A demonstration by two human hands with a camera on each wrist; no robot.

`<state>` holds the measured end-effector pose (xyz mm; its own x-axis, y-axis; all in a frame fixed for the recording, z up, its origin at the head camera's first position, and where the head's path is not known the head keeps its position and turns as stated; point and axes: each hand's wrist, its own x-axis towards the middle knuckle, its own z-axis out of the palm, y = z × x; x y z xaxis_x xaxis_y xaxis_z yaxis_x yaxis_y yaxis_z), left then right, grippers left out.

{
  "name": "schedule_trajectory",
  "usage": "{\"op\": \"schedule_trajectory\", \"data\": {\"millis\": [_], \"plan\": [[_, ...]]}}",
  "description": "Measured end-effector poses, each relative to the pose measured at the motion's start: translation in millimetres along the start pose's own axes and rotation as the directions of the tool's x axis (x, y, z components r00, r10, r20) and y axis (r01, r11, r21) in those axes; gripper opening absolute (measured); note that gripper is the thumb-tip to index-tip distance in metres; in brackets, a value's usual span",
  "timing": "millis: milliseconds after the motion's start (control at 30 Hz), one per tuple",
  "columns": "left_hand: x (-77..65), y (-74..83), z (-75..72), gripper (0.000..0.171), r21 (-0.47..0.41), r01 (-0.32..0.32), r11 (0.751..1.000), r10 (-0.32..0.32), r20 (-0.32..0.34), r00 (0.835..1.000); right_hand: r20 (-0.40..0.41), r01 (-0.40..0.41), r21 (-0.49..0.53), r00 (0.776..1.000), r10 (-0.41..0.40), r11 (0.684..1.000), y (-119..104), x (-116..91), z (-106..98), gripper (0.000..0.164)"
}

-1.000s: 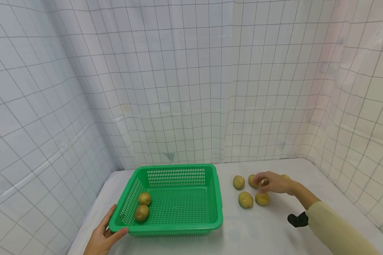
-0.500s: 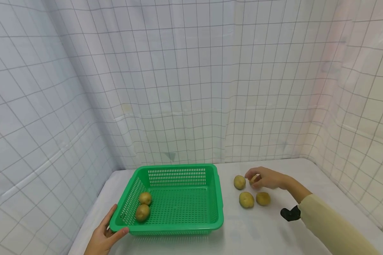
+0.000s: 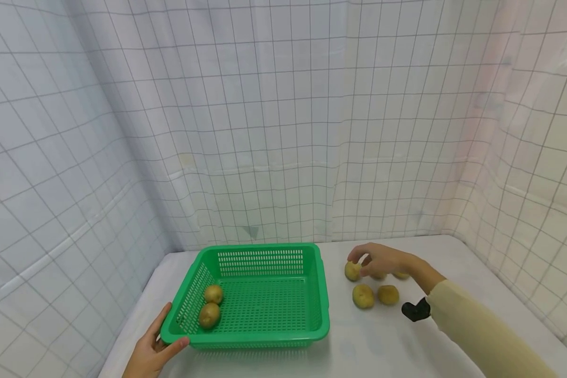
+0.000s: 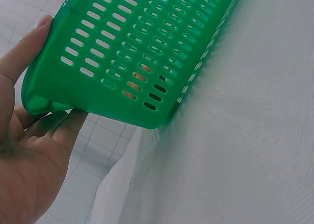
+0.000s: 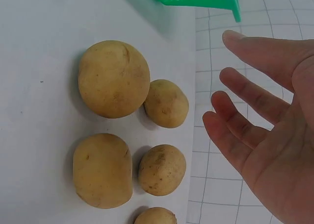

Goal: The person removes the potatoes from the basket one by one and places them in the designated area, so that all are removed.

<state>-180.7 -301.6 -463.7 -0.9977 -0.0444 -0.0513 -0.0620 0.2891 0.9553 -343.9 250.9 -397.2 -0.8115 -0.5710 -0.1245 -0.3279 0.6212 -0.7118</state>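
Potatoes (image 3: 363, 296): five on the table (image 3: 373, 346), right of the basket (image 3: 260, 339); two more inside it, near its left side.
Right hand (image 3: 382, 258): above the far potatoes, thumb and fingers apart, holding nothing.
Left hand (image 3: 148, 352): clamped on the basket's near left corner.
Sheeting (image 3: 283, 121): white, grid-lined, behind the table and along both sides.

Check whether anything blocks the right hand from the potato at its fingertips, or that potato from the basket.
Nothing visible stands between the right hand and the potato. Toward the basket, only the basket's own right wall stands in the way.
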Motion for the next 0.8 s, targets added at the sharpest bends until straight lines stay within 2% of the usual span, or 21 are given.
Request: {"op": "schedule_trajectory", "data": {"millis": [300, 533, 800], "plan": [[0.5, -0.6, -0.4, 0.096, -0.007, 0.005, 1.000, -0.005, 0.001, 1.000, 0.033, 0.049, -0.046, 0.998, -0.047, 0.998, -18.3, 13.2, 3.3, 0.034], [0.1, -0.8, 0.4, 0.097, -0.015, -0.001, 1.000, 0.001, -0.001, 1.000, 0.034, 0.027, -0.059, 0.999, -0.025, 0.998, -31.0, 23.5, 9.3, 0.036], [1.0, -0.3, 0.4, 0.097, -0.014, 0.008, 1.000, -0.008, 0.000, 1.000, 0.033, 0.045, -0.088, 0.999, -0.043, 0.995, -43.9, 30.5, 14.3, 0.036]]}}
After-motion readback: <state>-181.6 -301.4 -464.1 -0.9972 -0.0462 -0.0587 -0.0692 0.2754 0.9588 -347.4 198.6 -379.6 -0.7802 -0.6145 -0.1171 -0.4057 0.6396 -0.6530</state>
